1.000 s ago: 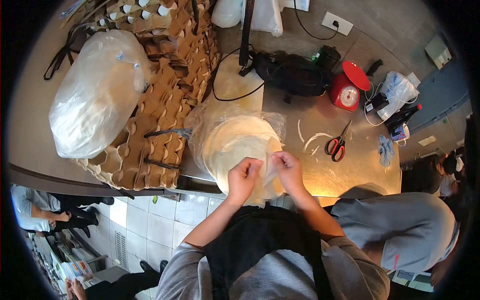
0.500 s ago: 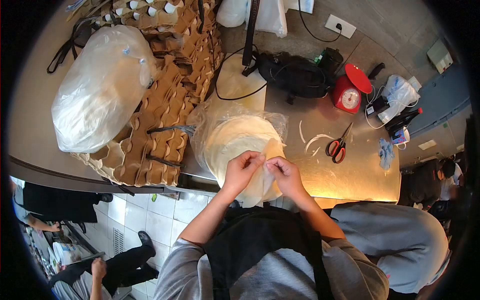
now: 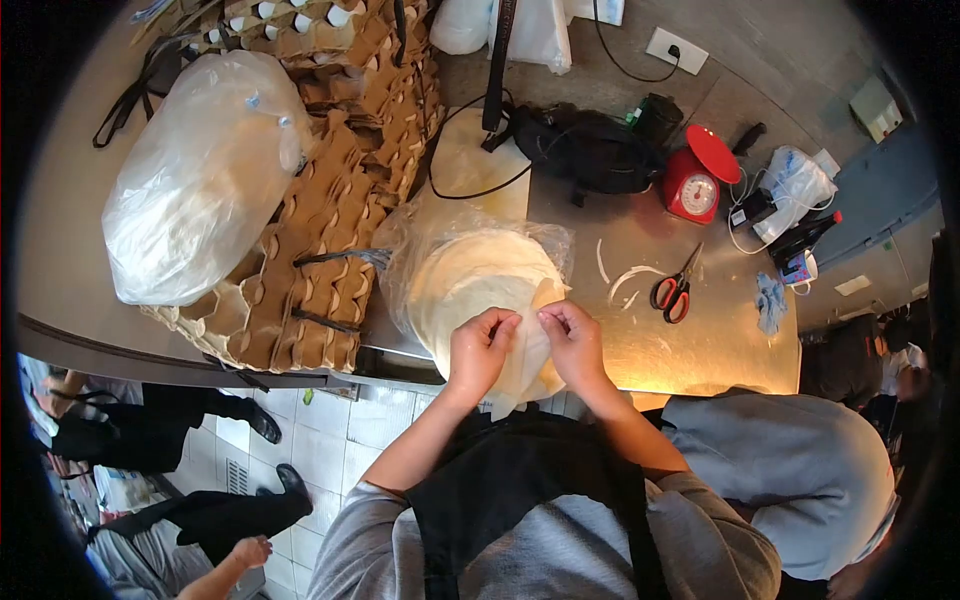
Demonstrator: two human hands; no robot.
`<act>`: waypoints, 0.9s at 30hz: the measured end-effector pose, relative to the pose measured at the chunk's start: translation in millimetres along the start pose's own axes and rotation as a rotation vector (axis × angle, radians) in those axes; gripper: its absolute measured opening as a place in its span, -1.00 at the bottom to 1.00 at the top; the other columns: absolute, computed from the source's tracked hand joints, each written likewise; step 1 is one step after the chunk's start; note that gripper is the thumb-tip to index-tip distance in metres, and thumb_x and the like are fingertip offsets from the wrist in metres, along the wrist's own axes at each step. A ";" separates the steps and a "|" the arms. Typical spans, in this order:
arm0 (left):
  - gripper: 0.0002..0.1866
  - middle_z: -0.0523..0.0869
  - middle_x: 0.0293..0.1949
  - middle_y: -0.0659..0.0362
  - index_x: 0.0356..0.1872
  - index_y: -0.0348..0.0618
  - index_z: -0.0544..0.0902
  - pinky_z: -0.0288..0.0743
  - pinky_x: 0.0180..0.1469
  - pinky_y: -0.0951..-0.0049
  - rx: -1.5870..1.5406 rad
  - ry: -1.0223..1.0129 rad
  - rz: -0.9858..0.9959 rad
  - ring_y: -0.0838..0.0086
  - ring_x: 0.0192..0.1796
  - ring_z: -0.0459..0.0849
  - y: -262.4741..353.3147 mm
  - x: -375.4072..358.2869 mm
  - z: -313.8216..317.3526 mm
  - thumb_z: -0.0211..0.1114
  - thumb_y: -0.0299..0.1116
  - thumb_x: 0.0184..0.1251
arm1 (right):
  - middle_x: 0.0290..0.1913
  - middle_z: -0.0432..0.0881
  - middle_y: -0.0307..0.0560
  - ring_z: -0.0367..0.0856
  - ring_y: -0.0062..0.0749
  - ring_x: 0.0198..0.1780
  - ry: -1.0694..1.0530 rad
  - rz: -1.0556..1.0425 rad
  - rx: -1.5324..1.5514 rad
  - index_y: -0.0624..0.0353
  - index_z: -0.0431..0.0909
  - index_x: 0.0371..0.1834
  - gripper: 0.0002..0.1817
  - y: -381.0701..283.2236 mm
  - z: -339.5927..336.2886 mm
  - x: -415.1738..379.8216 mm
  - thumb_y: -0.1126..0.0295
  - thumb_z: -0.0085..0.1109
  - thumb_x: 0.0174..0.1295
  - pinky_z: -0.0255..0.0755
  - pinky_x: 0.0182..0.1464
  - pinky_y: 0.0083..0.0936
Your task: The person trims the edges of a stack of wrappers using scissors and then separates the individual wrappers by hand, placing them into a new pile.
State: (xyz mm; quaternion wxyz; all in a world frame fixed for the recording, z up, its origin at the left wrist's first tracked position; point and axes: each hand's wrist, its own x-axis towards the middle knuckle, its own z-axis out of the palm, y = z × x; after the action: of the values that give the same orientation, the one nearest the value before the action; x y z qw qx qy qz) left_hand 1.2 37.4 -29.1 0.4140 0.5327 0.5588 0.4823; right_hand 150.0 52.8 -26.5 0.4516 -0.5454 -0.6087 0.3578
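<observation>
Head view: both hands pinched one thin wrapper.
The left hand (image 3: 478, 352) and right hand (image 3: 572, 340) gripped the wrapper (image 3: 535, 345) over the stack (image 3: 468, 285), left of the scissors (image 3: 675, 290) on the counter (image 3: 700, 350).

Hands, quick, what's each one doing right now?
Left hand: pinched shut on the wrapper.
Right hand: pinched shut on the wrapper too.
</observation>
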 end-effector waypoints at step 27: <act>-0.78 0.70 -0.38 0.23 -0.14 -0.29 0.67 0.45 -0.28 0.63 -0.127 -0.149 -0.097 0.70 -0.37 0.55 8.4 -5.9 -10.9 0.30 -0.38 0.28 | -0.57 0.44 -0.33 0.34 -0.70 -0.51 -0.108 0.030 0.172 0.21 0.54 -0.29 -0.89 -0.4 3.9 -7.8 0.45 0.24 0.20 0.28 -0.44 -0.65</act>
State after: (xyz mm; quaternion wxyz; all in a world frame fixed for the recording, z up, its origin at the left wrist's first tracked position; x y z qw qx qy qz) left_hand -7.2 30.2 -19.0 0.5102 0.5120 0.5198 0.4554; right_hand 146.2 45.3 -28.6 0.4580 -0.4934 -0.5910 0.4445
